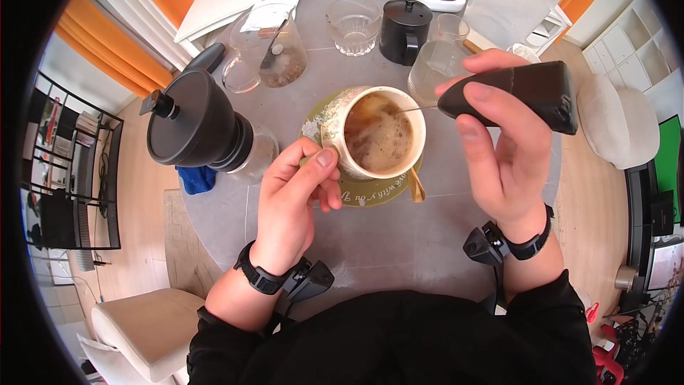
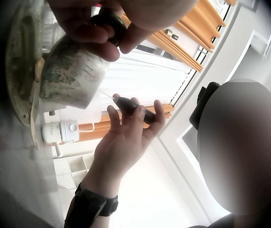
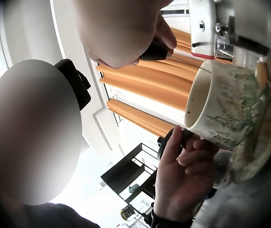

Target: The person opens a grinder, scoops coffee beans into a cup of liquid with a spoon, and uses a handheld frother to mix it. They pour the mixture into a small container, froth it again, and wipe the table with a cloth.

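A patterned cream mug (image 3: 233, 102) stands on a green saucer (image 1: 365, 197) with lettering. Brown, foamy coffee (image 1: 381, 142) fills much of it. My left hand (image 1: 288, 196) pinches the mug's handle between thumb and fingers, on the near left side. In my right hand (image 1: 509, 160), thumb and fingers grip a black handheld milk frother (image 1: 545, 93), held sideways above the table. Its thin wire shaft reaches over the mug's right rim into the coffee; the tip is hidden there. Beside the mug, a wooden spoon (image 1: 417, 187) lies across the saucer's edge.
A black hand coffee grinder (image 1: 189, 121) stands at the left, near a blue cloth (image 1: 196, 180). Behind the mug are a glass jug (image 1: 291, 64) with brown contents, a clear tumbler (image 1: 353, 28), a black lidded pot (image 1: 405, 30), a ribbed glass (image 1: 434, 68) and a plastic pitcher (image 1: 509, 0).
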A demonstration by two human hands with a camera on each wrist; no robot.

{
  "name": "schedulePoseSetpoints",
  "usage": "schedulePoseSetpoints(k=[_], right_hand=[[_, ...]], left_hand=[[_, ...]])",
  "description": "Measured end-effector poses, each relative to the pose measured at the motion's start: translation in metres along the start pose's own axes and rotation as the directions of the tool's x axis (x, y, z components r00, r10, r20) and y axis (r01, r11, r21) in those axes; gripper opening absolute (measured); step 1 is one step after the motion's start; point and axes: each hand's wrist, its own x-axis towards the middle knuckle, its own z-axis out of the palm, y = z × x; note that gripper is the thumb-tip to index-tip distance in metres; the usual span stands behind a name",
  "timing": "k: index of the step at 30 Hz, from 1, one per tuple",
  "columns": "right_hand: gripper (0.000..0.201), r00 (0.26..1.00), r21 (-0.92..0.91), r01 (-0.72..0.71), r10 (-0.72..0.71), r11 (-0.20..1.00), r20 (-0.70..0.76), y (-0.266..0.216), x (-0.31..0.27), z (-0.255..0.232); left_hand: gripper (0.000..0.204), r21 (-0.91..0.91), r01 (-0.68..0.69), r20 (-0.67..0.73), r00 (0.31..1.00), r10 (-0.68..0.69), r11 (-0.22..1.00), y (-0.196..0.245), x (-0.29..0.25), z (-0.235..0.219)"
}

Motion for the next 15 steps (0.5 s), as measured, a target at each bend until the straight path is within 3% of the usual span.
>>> schedulePoseSetpoints(k=[8,15], right_hand=[[0.042,0.999,0.036,-0.047,0.047,0.998,0.013,-0.0036,-0.0008,-0.0026],[0.043,0.998,0.102,-0.052,0.048,0.993,0.044,-0.0051,0.0,-0.003]], left_hand=[[0.022,0.043,-0.012,-0.014,1.0,0.013,0.999,0.0015,-0.0002,0.0009],[0.024,-0.034,-0.007,0.001,1.0,0.007,0.999,0.0006,0.0011,-0.0011]])
